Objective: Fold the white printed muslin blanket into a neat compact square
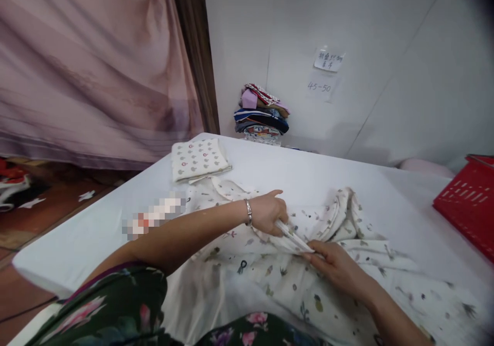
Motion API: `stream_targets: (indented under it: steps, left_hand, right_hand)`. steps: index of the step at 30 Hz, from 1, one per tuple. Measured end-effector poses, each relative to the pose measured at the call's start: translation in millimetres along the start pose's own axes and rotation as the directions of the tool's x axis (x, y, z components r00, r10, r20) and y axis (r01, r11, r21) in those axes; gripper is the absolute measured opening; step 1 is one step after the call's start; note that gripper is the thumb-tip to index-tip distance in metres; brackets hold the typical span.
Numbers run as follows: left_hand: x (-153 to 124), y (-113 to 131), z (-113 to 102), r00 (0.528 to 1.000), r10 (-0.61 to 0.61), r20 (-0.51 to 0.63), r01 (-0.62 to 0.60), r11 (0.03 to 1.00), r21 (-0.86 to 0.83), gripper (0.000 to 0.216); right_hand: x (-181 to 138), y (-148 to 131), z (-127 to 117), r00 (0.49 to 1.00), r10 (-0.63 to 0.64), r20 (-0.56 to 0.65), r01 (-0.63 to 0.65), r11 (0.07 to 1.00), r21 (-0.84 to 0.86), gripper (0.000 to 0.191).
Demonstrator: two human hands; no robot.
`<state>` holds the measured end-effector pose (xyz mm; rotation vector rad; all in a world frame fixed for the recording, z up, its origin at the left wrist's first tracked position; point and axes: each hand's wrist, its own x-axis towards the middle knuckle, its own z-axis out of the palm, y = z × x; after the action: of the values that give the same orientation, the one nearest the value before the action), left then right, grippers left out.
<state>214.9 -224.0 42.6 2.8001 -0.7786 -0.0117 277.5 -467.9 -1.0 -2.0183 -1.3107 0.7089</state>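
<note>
A large white cloth (pixel 285 284) printed with small plants and other motifs lies rumpled over the near part of the table and hangs toward me. My left hand (pixel 268 213), with a silver bracelet at the wrist, pinches a gathered edge of it near the middle. Just to the right, my right hand (pixel 335 263) grips the same edge between thumb and fingers. The stretch of edge between the two hands is pulled fairly straight. Beyond my right hand, part of the cloth stands up in a loose fold.
A folded cloth (pixel 198 160) with grey and red prints lies at the white table's (pixel 316 174) far left corner. Stacked folded clothes (pixel 262 112) stand behind the table by the wall. A red plastic basket (pixel 469 202) is at the right. A pink curtain (pixel 96 68) hangs at left.
</note>
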Motion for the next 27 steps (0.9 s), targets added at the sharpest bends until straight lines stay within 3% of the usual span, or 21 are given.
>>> stream_targets:
  steps: [5,8,13,16,19,23,27]
  left_hand:
    - [-10,-9,-10,0.999,-0.021,-0.047,0.033,0.963,0.267,0.003]
    - [-15,-20,-24,0.990,-0.074,-0.122,0.117,0.912,0.393,0.005]
    - [-33,-37,-44,0.940,-0.261,-0.217,0.328,0.867,0.375,0.004]
    - [-50,-46,-42,0.899,-0.360,-0.252,0.409,0.894,0.183,0.007]
    - [-64,-53,-28,0.832,-0.512,-0.213,0.474,0.856,-0.208,0.017]
    - [-71,-54,1,0.736,-0.669,-0.105,0.415,0.569,-0.710,0.027]
    - [-61,-43,27,0.641,-0.753,-0.145,0.267,0.396,-0.879,0.034]
  right_hand:
    - [-4,6,8,0.997,0.026,-0.072,-0.023,0.999,0.042,0.032]
    - [-1,11,3,0.987,0.050,-0.155,-0.040,0.997,0.066,0.033]
    - [9,25,-6,0.953,0.139,-0.269,-0.095,0.981,0.170,0.036]
    - [13,38,-3,0.941,0.206,-0.267,-0.133,0.954,0.269,0.040]
    - [14,49,2,0.943,0.216,-0.251,-0.138,0.946,0.294,0.040]
    - [16,60,3,0.932,0.277,-0.234,-0.197,0.929,0.313,0.039]
    - [19,64,0,0.908,0.333,-0.254,-0.252,0.919,0.303,0.041]
